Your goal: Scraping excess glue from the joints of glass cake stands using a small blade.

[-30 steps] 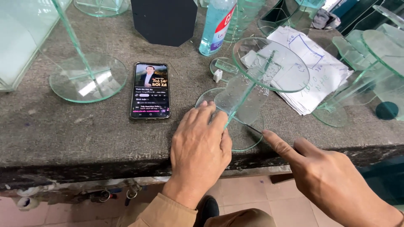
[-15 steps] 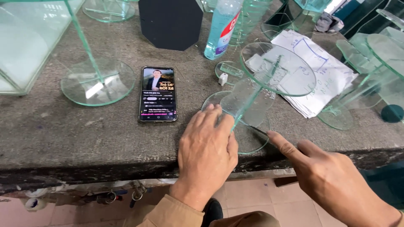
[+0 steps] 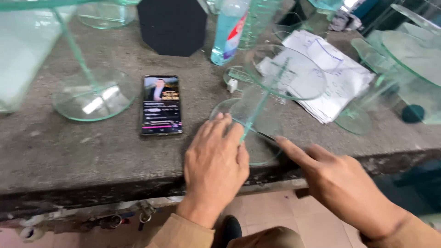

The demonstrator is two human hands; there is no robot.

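A small glass stand sits at the front edge of the grey workbench (image 3: 92, 156): a round glass base (image 3: 257, 121), a slanted glass stem (image 3: 266, 98) and a round glass top (image 3: 294, 76). My left hand (image 3: 216, 160) lies flat with its fingers pressed on the near left part of the base. My right hand (image 3: 340, 183) points its forefinger onto the base's right rim, the other fingers curled. Neither hand holds anything.
A smartphone (image 3: 161, 104) with a lit screen lies left of the stand. A second glass stand (image 3: 94, 98) is further left, more glass stands (image 3: 409, 64) at the right. A blue bottle (image 3: 228, 32), a black box (image 3: 172, 25) and papers (image 3: 335, 80) lie behind.
The view has shifted a little, so everything sits further right in the picture. Both hands keep the same places on the glass base.
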